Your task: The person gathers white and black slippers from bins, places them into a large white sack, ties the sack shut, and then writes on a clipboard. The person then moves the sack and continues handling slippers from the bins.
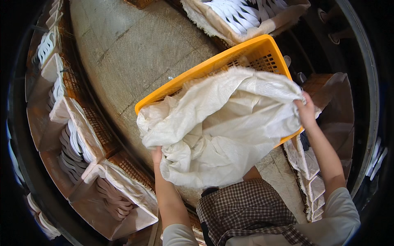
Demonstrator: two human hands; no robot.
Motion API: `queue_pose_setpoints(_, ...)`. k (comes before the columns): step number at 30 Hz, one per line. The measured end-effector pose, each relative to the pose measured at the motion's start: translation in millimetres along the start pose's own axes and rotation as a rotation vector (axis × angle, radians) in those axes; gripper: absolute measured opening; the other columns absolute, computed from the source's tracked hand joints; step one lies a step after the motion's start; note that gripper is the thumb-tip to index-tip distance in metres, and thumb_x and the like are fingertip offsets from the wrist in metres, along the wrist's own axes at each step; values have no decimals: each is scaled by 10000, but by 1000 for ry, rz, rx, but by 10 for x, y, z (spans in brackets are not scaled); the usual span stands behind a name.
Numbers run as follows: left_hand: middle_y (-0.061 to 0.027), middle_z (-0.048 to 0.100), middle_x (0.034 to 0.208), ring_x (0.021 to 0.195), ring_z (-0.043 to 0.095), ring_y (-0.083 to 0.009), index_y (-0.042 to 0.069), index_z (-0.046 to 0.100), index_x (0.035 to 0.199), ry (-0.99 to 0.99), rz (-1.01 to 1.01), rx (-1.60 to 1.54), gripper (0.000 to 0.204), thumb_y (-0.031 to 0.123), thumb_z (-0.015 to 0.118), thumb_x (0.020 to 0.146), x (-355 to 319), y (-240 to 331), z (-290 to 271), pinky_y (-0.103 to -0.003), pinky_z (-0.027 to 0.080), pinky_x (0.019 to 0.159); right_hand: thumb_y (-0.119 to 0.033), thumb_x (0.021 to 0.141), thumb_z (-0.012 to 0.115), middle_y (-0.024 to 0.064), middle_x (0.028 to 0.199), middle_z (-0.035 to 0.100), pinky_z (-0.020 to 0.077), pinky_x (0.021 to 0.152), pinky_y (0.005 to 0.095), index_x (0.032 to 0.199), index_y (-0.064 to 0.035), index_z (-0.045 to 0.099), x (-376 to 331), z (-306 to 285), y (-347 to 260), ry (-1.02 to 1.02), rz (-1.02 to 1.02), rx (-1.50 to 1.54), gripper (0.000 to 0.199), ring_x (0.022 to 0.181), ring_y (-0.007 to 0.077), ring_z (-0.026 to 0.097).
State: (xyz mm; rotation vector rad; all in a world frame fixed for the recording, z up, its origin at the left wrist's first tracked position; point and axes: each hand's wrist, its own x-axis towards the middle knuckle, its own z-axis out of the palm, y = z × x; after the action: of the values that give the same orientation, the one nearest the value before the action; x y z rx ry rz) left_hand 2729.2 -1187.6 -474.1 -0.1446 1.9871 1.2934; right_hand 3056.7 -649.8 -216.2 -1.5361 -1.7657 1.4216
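Note:
A large, creased white woven sack [221,123] lies spread over a yellow plastic basket [201,67] with grid-holed walls, covering much of its inside and its near side. With my right hand [305,110] I grip the sack's edge at the right, fingers closed on the fabric. My left hand [156,153] holds the bunched sack at its lower left; the cloth hides most of those fingers. Between the two hands the sack sags in loose folds.
Lined baskets along the left hold stacked white shoe soles [74,143] and pinkish soles [113,199]. Another lined basket [283,24] of white soles stands at the top. A brown container [338,102] and more cloth-lined baskets [301,164] flank the right. Grey concrete floor [123,49] lies between.

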Motion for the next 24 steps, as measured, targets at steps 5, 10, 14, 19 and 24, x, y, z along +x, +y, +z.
queue_pose_setpoints(5,-173,534,1216,1103,498,-268,-65,472,1218,309,13,38,462,135,631,833,-245,138,-151,-349,370,946,10,754,605,74,960,621,486,760,260,1095,-10,551,334,-122,-202,-71,39,-397,346,826,163,611)
queue_pose_setpoints(10,-182,603,1028,937,573,-349,-30,580,1057,467,360,644,289,-47,495,782,-700,1285,-398,-418,431,900,37,779,547,179,1049,613,526,828,363,1153,74,504,793,-411,-255,-113,393,375,378,950,262,627)
queue_pose_setpoints(14,-147,583,924,824,574,-206,-25,510,1020,632,343,4,186,-66,437,854,-875,1785,-181,-316,479,789,-214,843,582,178,1084,622,489,826,342,1107,94,562,1236,-1031,-297,461,19,100,407,958,238,615)
queue_pose_setpoints(19,-160,623,876,829,604,-266,-31,579,1056,-274,7,601,348,168,673,787,-848,1452,676,-368,487,760,-369,802,630,135,1087,627,418,900,285,1125,35,603,1417,-1389,-371,235,60,-584,518,1020,184,569)
queue_pose_setpoints(24,-56,637,890,810,607,-170,19,625,1022,-103,13,7,276,166,679,796,-499,1310,191,-318,503,728,-309,812,626,58,1058,610,434,828,266,1174,7,556,1435,-994,-560,-97,15,-267,486,909,160,569)
